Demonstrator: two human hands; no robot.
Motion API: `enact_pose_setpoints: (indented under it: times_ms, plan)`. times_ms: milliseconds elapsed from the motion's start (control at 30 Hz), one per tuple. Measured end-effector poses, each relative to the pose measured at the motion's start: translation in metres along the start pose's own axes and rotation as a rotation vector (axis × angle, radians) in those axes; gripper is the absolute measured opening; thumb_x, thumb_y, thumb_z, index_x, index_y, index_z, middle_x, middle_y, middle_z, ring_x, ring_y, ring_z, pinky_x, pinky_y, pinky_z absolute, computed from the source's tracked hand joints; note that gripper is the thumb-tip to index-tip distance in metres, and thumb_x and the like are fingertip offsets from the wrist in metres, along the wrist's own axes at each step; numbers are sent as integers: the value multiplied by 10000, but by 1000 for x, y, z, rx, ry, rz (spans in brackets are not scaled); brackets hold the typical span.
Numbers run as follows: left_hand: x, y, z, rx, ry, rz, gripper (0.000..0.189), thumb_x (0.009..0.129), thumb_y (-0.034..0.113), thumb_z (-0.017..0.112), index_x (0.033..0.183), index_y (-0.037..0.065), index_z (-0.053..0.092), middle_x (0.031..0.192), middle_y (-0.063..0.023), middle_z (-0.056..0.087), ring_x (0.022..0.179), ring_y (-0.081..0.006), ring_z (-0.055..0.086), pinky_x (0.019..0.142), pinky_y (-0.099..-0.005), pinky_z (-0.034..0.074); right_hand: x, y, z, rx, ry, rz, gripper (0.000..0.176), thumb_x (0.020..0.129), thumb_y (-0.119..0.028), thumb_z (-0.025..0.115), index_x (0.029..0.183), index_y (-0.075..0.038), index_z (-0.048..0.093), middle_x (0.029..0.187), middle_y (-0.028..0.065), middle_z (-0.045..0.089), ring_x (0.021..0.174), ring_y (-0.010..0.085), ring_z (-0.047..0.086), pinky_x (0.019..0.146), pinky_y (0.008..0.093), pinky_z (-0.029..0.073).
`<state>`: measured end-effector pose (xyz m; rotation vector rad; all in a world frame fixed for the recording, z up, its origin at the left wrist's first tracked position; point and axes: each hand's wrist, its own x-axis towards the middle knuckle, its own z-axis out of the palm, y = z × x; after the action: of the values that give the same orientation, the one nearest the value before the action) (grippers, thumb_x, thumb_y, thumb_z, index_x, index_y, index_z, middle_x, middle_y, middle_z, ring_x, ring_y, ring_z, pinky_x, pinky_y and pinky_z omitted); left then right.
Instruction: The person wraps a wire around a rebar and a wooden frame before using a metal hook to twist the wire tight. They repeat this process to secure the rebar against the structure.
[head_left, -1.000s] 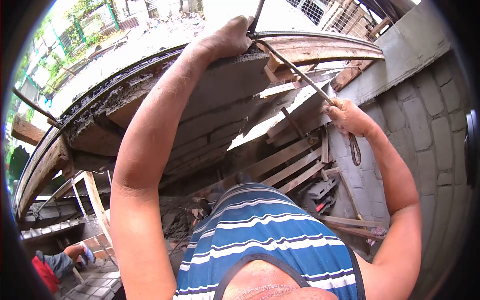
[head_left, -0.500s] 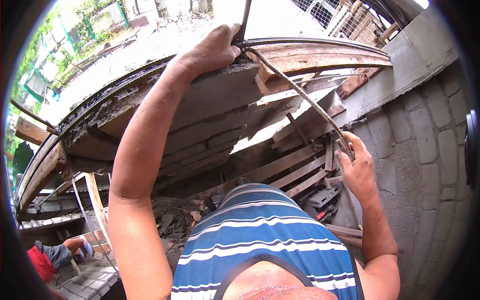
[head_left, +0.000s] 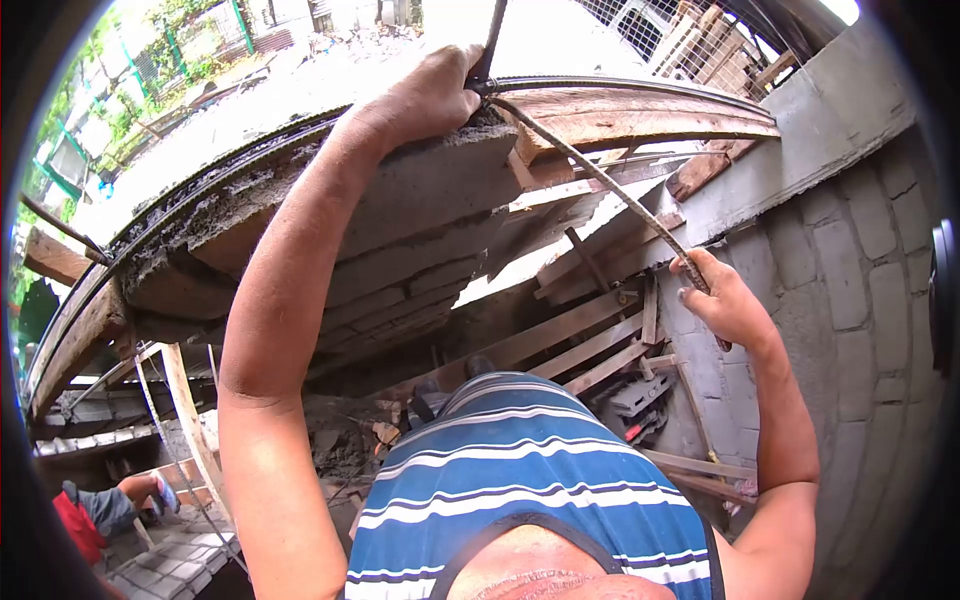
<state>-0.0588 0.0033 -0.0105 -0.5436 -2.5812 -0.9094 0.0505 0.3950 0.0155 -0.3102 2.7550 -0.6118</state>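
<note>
My left hand (head_left: 432,95) is closed at the top of the block wall (head_left: 425,210), its fingers and thumb around the foot of a dark upright steel bar (head_left: 493,40). A ribbed rebar (head_left: 600,178) slants down to the right from that spot. Near its lower end my right hand (head_left: 730,302) is wrapped round it, the tip sticking out below the palm. Whether the upright bar and the slanting rebar are one piece is hidden by my left hand. Long horizontal rebars (head_left: 640,84) run past both, over a wooden beam (head_left: 640,115).
A grey block wall (head_left: 850,270) rises on the right. Below lie wooden planks (head_left: 560,340) and a grey tool-like object (head_left: 640,395). At lower left, a person in a red top (head_left: 80,525) is beside a stack of blocks (head_left: 170,570).
My right hand has shifted slightly right and up with the rebar, whose end now shows below my palm. My left hand stays at the same spot.
</note>
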Motion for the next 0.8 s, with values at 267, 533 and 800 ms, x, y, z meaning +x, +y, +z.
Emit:
enact_pose_setpoints:
  times_ms: [267, 533, 800]
  plan:
    - [3, 16, -17, 12, -174, -95, 544, 843, 126, 663, 1321, -107, 547, 1132, -302, 679, 1057, -322, 685, 977, -394, 493, 7, 16, -11, 188, -80, -6, 381, 876, -145, 677, 1210, 23, 606, 955, 84, 640, 902, 164, 583, 858, 313, 478]
    - [2, 11, -9, 36, -108, -78, 552, 849, 107, 658, 1341, -113, 535, 1142, -296, 680, 1063, -325, 686, 990, -395, 491, -46, 3, 54, 1026, -49, 86, 273, 948, -176, 676, 1127, -10, 554, 729, 36, 590, 606, 103, 566, 568, 257, 497]
    - [1, 16, -10, 54, -112, -80, 541, 835, 124, 677, 1310, -105, 558, 1119, -297, 685, 1046, -337, 689, 976, -401, 495, -63, -24, 132, 1386, 104, 26, 274, 1030, -218, 581, 1198, -8, 529, 634, 32, 513, 476, 121, 515, 456, 272, 460]
